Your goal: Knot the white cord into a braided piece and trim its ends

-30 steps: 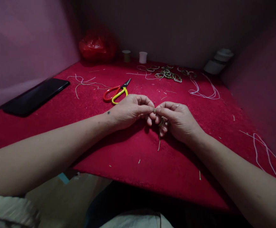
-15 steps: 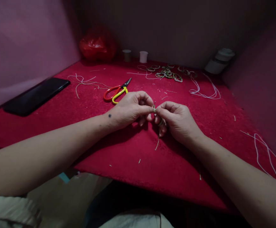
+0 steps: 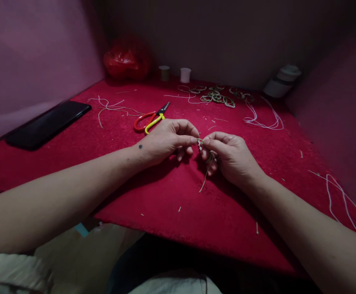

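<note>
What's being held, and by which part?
A green-and-white braided cord, pinched at its upper part by both the left hand and right hand; a thin tail hangs below.

At centre, the cord (image 3: 200,143) looks rough and knotted above matt cloth (image 3: 162,190). Toward eleven o'clock, a bag (image 3: 127,64) shines in crinkled plastic — toward nine, a smooth, faintly glossy phone (image 3: 49,124).

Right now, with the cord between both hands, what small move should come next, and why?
Perhaps draw the left hand gently away from the right hand: both seem to pinch the knotted cord close together, a short stretch shows between them, and a loose end hangs below.
</note>
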Motion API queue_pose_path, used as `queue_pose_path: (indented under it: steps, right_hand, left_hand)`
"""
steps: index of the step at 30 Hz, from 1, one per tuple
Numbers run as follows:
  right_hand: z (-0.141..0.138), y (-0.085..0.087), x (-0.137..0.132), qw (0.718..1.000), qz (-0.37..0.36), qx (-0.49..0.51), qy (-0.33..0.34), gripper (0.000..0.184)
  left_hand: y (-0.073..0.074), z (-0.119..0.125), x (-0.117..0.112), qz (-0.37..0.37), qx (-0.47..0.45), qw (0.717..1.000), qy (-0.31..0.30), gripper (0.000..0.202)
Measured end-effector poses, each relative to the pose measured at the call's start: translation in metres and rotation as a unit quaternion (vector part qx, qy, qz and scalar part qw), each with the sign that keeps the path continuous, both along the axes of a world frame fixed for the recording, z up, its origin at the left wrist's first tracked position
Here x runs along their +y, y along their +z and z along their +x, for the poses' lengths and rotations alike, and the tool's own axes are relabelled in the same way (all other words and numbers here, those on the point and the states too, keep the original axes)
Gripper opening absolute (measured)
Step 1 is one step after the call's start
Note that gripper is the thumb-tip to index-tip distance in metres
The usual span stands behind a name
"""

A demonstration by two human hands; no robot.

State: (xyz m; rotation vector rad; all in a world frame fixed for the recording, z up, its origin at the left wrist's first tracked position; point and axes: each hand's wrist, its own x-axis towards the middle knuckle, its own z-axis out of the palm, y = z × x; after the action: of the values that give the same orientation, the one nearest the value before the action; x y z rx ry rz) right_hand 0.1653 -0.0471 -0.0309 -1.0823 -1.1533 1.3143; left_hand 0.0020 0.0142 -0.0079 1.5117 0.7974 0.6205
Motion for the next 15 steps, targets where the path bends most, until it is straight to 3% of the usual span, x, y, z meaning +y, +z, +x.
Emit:
queue_pose_path:
  steps: [15]
  right_hand:
    - [0.0021, 0.0016, 0.0004, 0.999, -0.026, 0.012, 0.029, 0.014]
  left_hand:
    - [-0.0017, -0.0007, -0.0014, 0.013, -0.013, 1.000, -0.023, 0.002]
